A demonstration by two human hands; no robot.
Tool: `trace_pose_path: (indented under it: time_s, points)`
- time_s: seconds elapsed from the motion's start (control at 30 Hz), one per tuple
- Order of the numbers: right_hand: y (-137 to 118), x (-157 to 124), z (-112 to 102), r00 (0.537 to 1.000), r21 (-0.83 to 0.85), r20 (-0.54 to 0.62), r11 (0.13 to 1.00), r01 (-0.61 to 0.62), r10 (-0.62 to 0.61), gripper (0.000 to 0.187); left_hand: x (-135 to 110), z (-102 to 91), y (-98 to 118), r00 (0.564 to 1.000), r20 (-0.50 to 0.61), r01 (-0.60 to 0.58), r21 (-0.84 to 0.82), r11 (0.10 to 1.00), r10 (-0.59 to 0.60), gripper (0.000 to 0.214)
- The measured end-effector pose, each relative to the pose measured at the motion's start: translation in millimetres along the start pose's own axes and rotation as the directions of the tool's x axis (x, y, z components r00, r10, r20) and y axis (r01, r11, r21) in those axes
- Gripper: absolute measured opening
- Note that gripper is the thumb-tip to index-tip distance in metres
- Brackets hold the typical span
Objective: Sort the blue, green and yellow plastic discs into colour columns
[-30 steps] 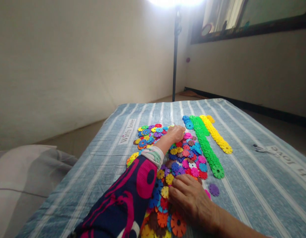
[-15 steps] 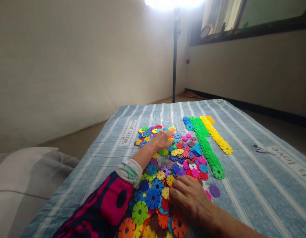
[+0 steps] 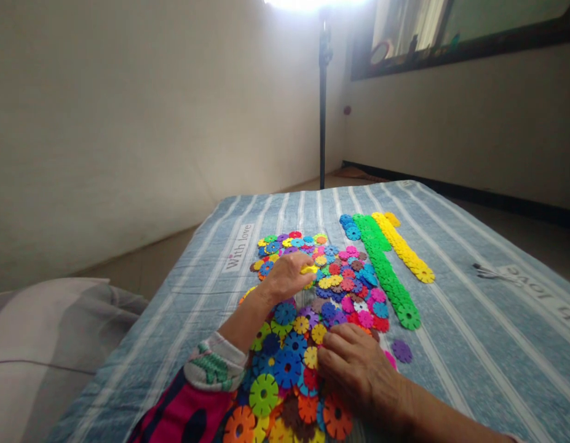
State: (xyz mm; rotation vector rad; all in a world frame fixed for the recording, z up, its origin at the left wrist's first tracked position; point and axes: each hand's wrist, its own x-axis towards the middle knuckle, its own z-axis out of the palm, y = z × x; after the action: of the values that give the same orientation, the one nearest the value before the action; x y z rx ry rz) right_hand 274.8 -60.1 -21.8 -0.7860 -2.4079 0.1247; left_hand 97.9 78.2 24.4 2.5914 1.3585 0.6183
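A heap of notched plastic discs (image 3: 287, 368) in many colours spreads over the striped cloth. My left hand (image 3: 285, 275) is above its far part, fingers closed on a yellow notched disc (image 3: 309, 269) that shows at the fingertips. Lower down, my right hand (image 3: 353, 363) rests on the heap's right side with curled fingers, beside another yellow disc (image 3: 311, 357). What lies under those fingers is hidden. To the right, green discs (image 3: 395, 295) overlap in a long row. Beside it runs a row of yellow discs (image 3: 407, 255), with a few blue discs (image 3: 352, 231) at the far left end.
A single purple disc (image 3: 401, 351) lies right of my right hand. A folded cable (image 3: 490, 272) is on the striped cloth (image 3: 469, 320) at the right. Behind the far edge stands a lit lamp's pole (image 3: 323, 111). Pale bedding (image 3: 49, 332) is at the left.
My left hand has drawn back toward me and slightly left, and a yellow disc now shows in its fingers. My right hand stays nearly in place. The view has shifted slightly.
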Motion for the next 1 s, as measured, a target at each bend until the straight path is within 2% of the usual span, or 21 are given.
trace_pose_path:
  time_s: [0.23,0.4,0.57,0.77,1.0]
  points:
    - [1,0,-1,1.000,-0.009,0.008,1.000,0.007,-0.006,0.014,-12,-7.6,11,0.999,0.040,0.001,-0.033,0.999,0.000,0.014]
    - [1,1,-4,1.000,0.000,0.014,1.000,0.014,-0.014,0.014,-17,-6.4,10,0.997,0.076,0.017,-0.021,1.000,-0.015,0.013]
    - [1,1,-3,1.000,0.002,0.021,1.000,0.007,-0.007,0.014,-16,-1.1,2,1.000,0.018,0.020,0.024,1.000,-0.021,0.016]
    - [1,1,-1,1.000,-0.008,0.015,1.000,0.010,-0.010,0.015,-17,4.9,-5,1.000,-0.023,-0.006,0.056,0.998,0.007,0.024]
    - [2,0,-1,1.000,-0.008,0.028,1.000,0.004,-0.004,0.014,-19,9.7,-6,0.998,0.051,-0.050,0.100,0.994,0.045,0.043]
